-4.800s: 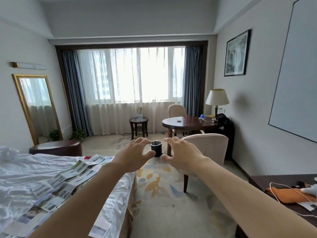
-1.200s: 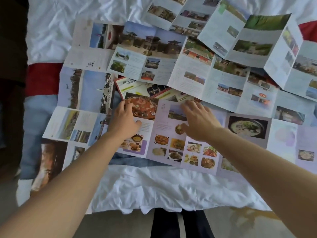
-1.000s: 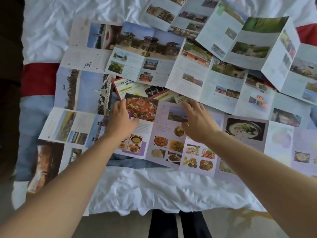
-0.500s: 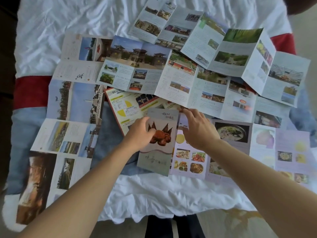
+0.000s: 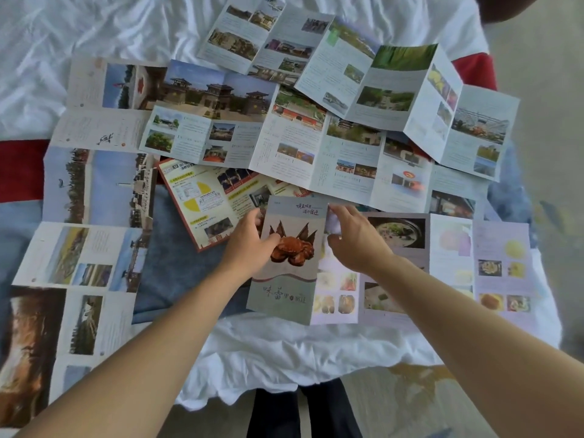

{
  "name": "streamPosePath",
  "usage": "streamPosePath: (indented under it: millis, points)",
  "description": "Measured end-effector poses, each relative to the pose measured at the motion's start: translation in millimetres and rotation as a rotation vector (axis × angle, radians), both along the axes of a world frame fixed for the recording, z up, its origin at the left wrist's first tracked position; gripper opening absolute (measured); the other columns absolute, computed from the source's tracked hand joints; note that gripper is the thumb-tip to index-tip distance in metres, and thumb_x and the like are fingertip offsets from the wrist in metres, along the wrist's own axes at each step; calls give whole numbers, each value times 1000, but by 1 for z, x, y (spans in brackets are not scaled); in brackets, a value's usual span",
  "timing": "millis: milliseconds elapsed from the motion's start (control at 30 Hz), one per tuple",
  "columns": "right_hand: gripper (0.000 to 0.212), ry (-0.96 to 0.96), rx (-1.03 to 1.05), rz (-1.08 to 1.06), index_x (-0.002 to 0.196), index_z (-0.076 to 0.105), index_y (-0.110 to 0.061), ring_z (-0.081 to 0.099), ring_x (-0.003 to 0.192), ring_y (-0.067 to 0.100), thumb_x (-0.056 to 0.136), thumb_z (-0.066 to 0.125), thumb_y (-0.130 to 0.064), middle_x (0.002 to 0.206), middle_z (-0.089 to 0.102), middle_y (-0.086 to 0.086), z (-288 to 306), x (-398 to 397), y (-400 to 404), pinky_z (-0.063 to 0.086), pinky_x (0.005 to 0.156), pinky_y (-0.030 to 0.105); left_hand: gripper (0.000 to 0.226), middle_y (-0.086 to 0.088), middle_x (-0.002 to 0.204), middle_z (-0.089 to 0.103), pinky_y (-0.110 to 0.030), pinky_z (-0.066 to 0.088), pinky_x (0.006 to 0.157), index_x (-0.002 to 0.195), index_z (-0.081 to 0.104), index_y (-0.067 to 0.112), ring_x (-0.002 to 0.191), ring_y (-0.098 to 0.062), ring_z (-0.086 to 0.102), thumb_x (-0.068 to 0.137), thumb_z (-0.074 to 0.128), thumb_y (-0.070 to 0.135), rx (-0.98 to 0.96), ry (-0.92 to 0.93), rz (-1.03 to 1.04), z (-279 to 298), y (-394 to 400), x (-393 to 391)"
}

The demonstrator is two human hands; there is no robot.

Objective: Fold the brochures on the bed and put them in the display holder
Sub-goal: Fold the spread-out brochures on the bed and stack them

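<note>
At frame centre, the left hand point(image 5: 249, 248) pinches the food brochure point(image 5: 289, 263)'s cover panel, right hand point(image 5: 354, 245) loosely curled at its far edge; panels should align squarely before creasing flat.

Brochures point(image 5: 284, 134) are lying spread and overlapping on the bed point(image 5: 94, 30). Crab panel point(image 5: 289, 260) is sitting between left hand point(image 5: 249, 245) and right hand point(image 5: 357, 241), near bed's front edge.
</note>
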State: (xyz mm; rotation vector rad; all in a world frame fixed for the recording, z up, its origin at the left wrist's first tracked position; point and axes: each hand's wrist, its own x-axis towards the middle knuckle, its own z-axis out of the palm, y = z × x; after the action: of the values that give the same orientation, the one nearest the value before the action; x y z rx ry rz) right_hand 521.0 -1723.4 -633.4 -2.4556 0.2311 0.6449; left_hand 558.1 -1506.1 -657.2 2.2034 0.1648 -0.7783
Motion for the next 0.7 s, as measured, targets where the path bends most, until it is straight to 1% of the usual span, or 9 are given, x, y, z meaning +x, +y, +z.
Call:
streamPosePath:
  millis: [67, 133, 167, 233, 300, 433, 500, 567, 700]
  points:
    - [60, 6, 17, -35, 149, 37, -18, 46, 131, 27, 93, 57, -10, 146, 46, 7, 5, -4, -7, 42, 103, 38, 70, 7, 121, 58, -38, 50, 91, 148, 33, 21, 111, -18, 58, 88, 68, 30, -29, 34, 19, 3, -9, -3]
    - [58, 5, 4, -65, 149, 37, -17, 48, 130, 28, 94, 55, -11, 146, 47, 7, 12, -11, -16, 43, 102, 39, 69, 17, 105, 58, -36, 52, 81, 147, 34, 24, 100, -13, 61, 87, 69, 28, -58, 46, 26, 7, -21, -7]
    - [59, 8, -9, -84, 150, 36, -18, 48, 131, 28, 94, 55, -12, 147, 46, 7, 16, -14, -21, 43, 103, 40, 68, 18, 102, 57, -35, 53, 77, 146, 35, 25, 96, -10, 61, 87, 70, 27, -73, 50, 20, 10, -28, -9]
    - [59, 16, -34, -123, 150, 37, -19, 48, 132, 29, 94, 53, -12, 149, 46, 6, 25, -22, -34, 44, 103, 42, 63, 14, 104, 60, -37, 56, 78, 142, 38, 26, 98, -11, 62, 87, 70, 26, -103, 58, -5, 16, -43, -13]
    - [55, -9, -54, -147, 145, 43, -19, 51, 127, 29, 92, 52, -10, 143, 51, 6, 33, -31, -50, 46, 99, 42, 60, 11, 106, 61, -39, 57, 80, 138, 41, 26, 100, -14, 63, 86, 71, 25, -122, 53, -37, 22, -60, -15]
    - [50, -32, -112, -191, 141, 47, -21, 53, 122, 28, 92, 51, -10, 140, 52, 5, 42, -50, -84, 51, 94, 43, 63, 8, 114, 60, -30, 54, 79, 140, 40, 21, 102, -13, 61, 85, 72, 24, -87, -13, -124, 31, -98, -23]
    - [48, -18, -120, -213, 140, 48, -22, 54, 119, 30, 93, 49, -12, 138, 52, 6, 40, -57, -99, 51, 91, 44, 52, 6, 111, 62, -26, 52, 72, 129, 45, 21, 97, -13, 63, 84, 72, 23, -52, -48, -149, 30, -115, -31]
    - [42, -9, -129, -232, 137, 49, -19, 54, 117, 32, 95, 46, -17, 132, 54, 9, 35, -63, -114, 48, 88, 43, 45, 3, 109, 62, -30, 54, 71, 121, 46, 20, 92, -14, 62, 84, 72, 22, -18, -54, -151, 26, -133, -40]
    - [43, -22, -131, -337, 139, 48, -12, 45, 127, 31, 98, 47, -24, 140, 49, 14, 18, -78, -140, 41, 101, 43, 45, -2, 113, 56, -31, 50, 75, 120, 46, 16, 95, -18, 58, 83, 71, 21, 58, -107, -122, 12, -169, -60]
